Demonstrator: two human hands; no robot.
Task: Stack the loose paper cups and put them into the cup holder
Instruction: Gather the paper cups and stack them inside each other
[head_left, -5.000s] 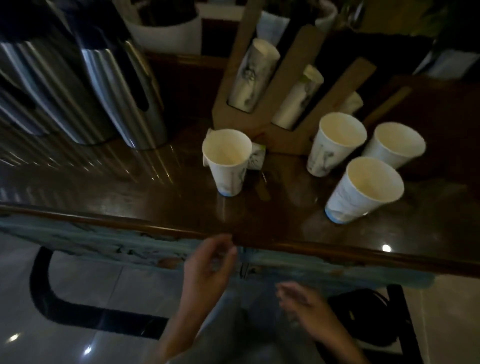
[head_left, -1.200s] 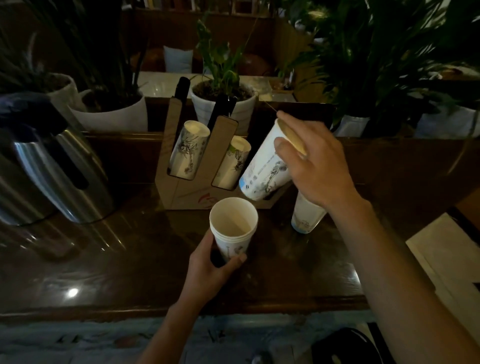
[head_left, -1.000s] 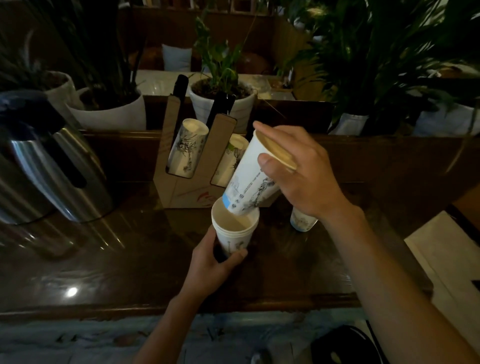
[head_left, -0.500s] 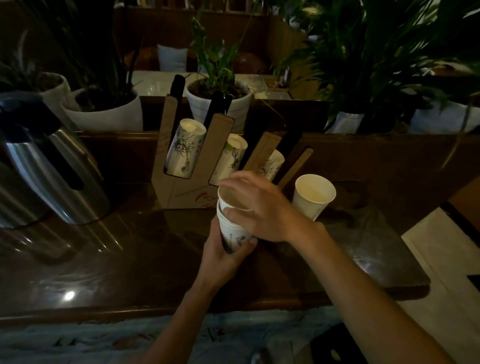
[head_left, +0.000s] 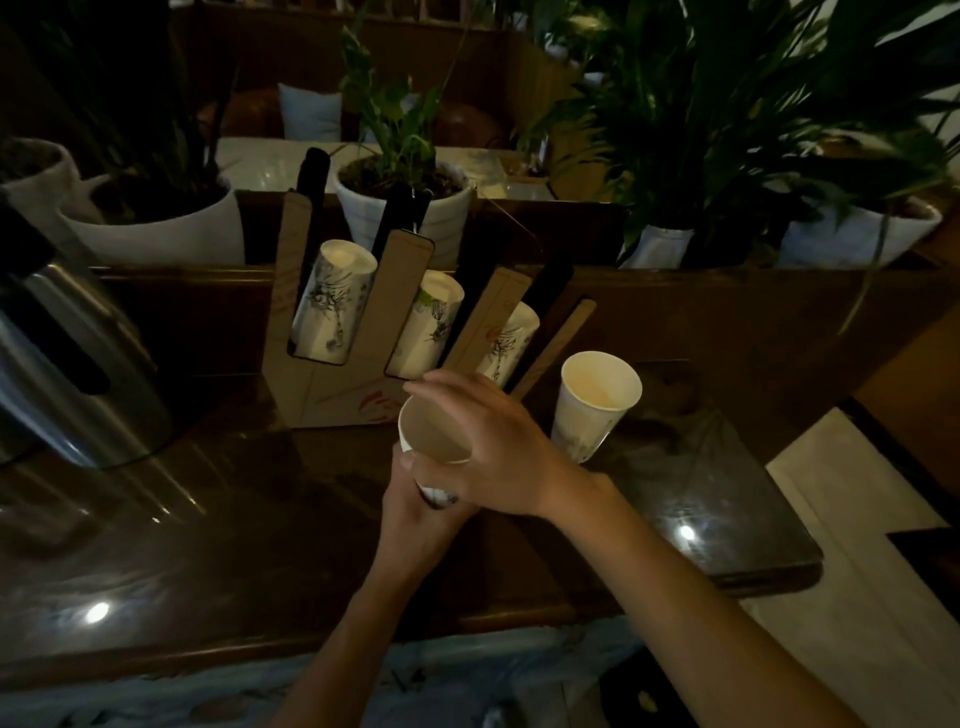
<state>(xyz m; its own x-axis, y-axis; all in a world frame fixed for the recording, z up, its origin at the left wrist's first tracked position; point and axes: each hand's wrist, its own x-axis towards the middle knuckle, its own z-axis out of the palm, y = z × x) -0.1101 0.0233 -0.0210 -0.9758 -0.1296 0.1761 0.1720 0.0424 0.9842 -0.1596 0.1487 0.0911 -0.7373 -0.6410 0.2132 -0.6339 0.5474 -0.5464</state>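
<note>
A stack of white paper cups (head_left: 434, 434) stands in the middle of the dark wooden counter. My left hand (head_left: 415, 512) grips the stack from below and behind. My right hand (head_left: 498, 452) wraps over its right side and rim. One loose paper cup (head_left: 595, 402) stands upright just to the right. Behind them is the cardboard cup holder (head_left: 332, 384), with three slanted slots that each hold cups.
A steel thermos jug (head_left: 62, 374) stands at the left. White plant pots (head_left: 171, 228) with leafy plants line the ledge behind the holder. The counter's right end (head_left: 769, 566) drops off to a pale floor.
My right hand brought a cup from the right, tilted it over the cup in my left hand and pushed it in. Both hands now hold the stack.
</note>
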